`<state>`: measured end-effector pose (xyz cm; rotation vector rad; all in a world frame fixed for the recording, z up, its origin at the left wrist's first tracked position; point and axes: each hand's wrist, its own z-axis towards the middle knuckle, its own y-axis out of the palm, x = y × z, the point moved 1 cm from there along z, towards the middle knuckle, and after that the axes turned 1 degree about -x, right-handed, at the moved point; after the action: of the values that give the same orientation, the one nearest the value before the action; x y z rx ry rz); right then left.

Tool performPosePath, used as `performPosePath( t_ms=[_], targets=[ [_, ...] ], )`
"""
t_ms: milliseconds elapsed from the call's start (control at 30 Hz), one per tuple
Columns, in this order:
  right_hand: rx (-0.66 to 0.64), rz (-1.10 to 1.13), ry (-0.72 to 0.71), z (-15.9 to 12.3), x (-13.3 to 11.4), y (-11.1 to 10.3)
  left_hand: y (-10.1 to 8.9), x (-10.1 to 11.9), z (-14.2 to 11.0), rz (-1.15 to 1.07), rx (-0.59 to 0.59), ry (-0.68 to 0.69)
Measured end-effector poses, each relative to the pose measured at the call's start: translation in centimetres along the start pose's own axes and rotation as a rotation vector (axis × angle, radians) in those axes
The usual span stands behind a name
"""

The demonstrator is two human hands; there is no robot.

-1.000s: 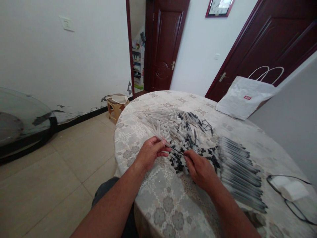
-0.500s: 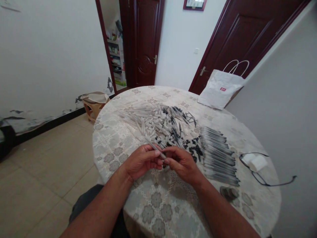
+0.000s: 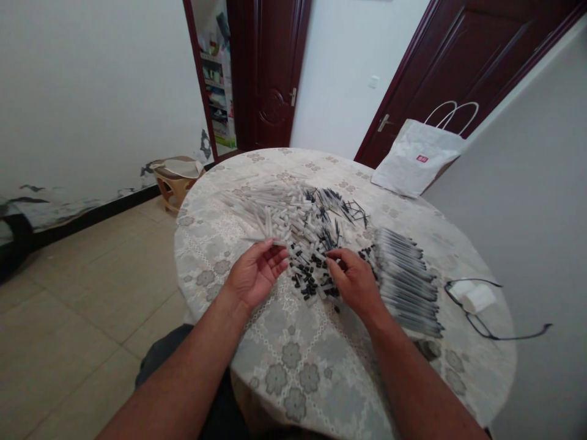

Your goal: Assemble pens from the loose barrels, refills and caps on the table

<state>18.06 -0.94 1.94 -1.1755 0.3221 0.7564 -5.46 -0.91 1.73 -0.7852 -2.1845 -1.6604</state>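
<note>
A dark red door (image 3: 270, 73) stands beyond my round, cloth-covered table (image 3: 343, 391), and a white bag (image 3: 415, 162) sits at its far edge. My hands are well apart. My left hand (image 3: 260, 270), palm partly up, grips a slim pale tube (image 3: 255, 239) between thumb and fingers, just in front of the heap of pale tubes (image 3: 261, 205). My right hand (image 3: 356, 280) is bent over the small black pieces (image 3: 305, 282); its fingertips are too small to tell whether they pinch anything. Beside it lies a row of dark-tipped tubes (image 3: 406, 281), with glasses (image 3: 481, 327) farther right.
</note>
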Motion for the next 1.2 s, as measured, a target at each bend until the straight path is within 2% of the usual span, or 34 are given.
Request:
performPosePath(
  t_ms=[133, 267, 433, 600, 700, 800, 867, 933, 1033, 1200],
  targets=[
    [-0.209, -0.229, -0.125, -0.1, 0.0, 1.0, -0.1, -0.5, 0.3, 0.009, 0.049, 0.016],
    [-0.331, -0.437, -0.099, -0.1, -1.0, 2.1, -0.2, -1.0, 0.4, 0.038, 0.023, 0.044],
    [-0.372, -0.599, -0.076, 0.5, -1.9, 2.8, -0.2, -1.2, 0.1, 0.108, -0.012, 0.067],
    [-0.343, -0.604, -0.033, 0.7, -1.7, 3.4, 0.0, -1.2, -0.2, 0.161, -0.02, 0.079],
    [-0.2, -0.409, -0.04, 0.6, -1.7, 3.2, 0.1, -1.2, -0.3, 0.177, -0.023, 0.088],
    [-0.031, 0.02, 0.013, 0.2, -1.7, 2.7, 0.1, -1.4, -0.3, 0.197, -0.063, 0.064],
    [0.013, 0.304, 0.09, -0.2, -1.7, 2.6, 0.2, -1.6, -0.3, 0.204, -0.093, 0.042],
    [0.021, 0.482, 0.142, -0.5, -1.7, 2.7, 0.3, -1.8, -0.3, 0.204, -0.12, 0.03],
    [0.008, 0.573, 0.158, -0.7, -1.8, 2.9, 0.3, -1.9, -0.4, 0.214, -0.156, 0.023],
    [-0.012, 0.603, 0.148, -0.9, -2.1, 3.2, 0.4, -2.0, -0.5, 0.24, -0.173, 0.017]
  ],
)
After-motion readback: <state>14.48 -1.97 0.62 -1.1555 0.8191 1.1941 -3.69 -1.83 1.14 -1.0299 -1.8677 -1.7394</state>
